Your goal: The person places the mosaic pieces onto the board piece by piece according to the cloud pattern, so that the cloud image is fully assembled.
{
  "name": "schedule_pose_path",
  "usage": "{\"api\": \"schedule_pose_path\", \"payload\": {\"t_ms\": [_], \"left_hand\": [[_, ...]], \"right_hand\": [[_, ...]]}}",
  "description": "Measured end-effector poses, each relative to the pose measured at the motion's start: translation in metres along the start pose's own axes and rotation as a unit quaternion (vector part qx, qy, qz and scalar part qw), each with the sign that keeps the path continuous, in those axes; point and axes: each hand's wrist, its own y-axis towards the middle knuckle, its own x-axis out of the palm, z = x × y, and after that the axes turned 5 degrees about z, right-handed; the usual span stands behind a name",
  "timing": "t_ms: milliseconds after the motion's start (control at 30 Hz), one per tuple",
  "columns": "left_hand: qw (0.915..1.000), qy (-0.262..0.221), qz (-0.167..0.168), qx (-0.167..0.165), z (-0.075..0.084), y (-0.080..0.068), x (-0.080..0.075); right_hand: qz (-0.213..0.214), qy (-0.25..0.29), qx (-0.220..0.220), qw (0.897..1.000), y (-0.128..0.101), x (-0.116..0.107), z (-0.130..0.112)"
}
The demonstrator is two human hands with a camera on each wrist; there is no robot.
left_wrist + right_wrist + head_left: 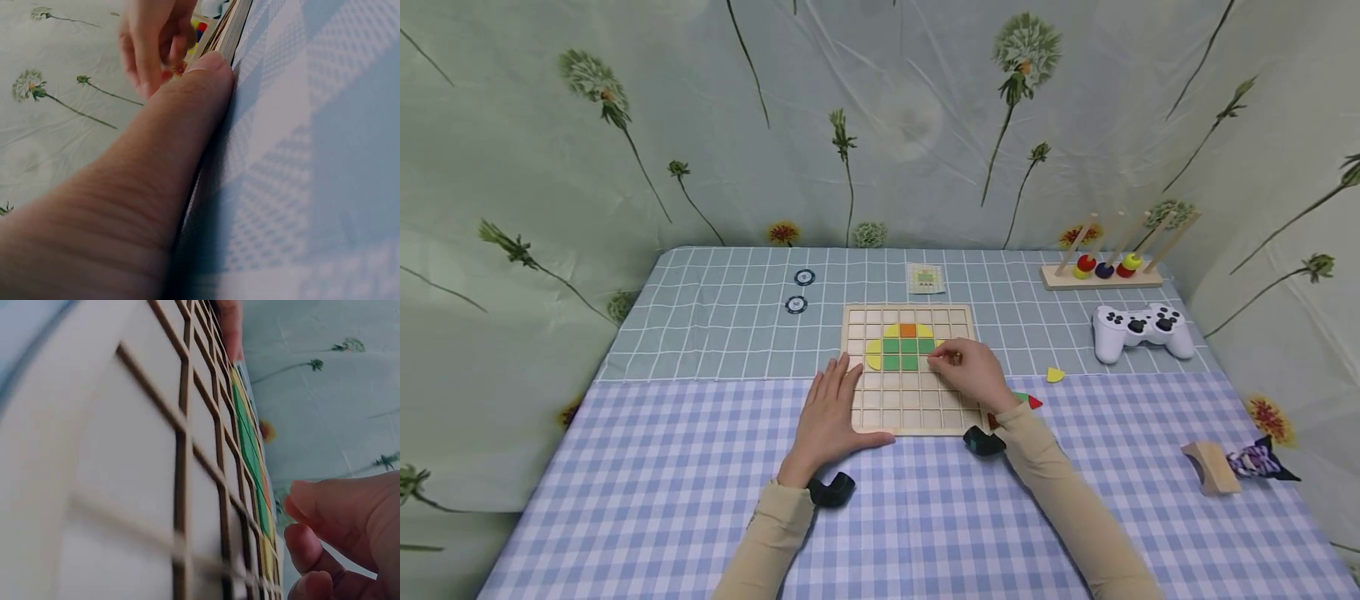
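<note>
A wooden grid board (880,414) lies on the table with green square tiles (900,353), an orange square tile (907,331) and yellow rounded tiles (873,353) in its cells. My left hand (827,417) rests along the board's left side, fingers straight and thumb stretched along the near edge. Over the right part of the tile pattern is my right hand (972,371), fingers loosely bent. In the right wrist view its thumb and fingertips (304,495) stand slightly apart with no tile visible between them. The hand covers some cells on that side.
Right of the board lie a yellow rounded tile (1055,375) and a red piece (1035,402). Farther right are a white game controller (1141,332), a peg stand (1101,282), a wooden block (1212,468) and a wrapped candy (1257,460). Behind are a pattern card (926,278) and two chips (796,304).
</note>
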Motion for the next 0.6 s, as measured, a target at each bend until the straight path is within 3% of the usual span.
{"api": "schedule_pose_path", "payload": {"t_ms": [333,600], "left_hand": [[0.9999,0.0,-0.011,-0.002,-0.001,0.0,0.0],[0.9999,-0.001,-0.01,-0.002,0.0,0.0,-0.001]], "right_hand": [[0.015,-0.063,0.029,0.997,-0.024,-0.049,0.028],[-0.018,-0.093,0.071,0.993,-0.041,-0.077,0.045]]}}
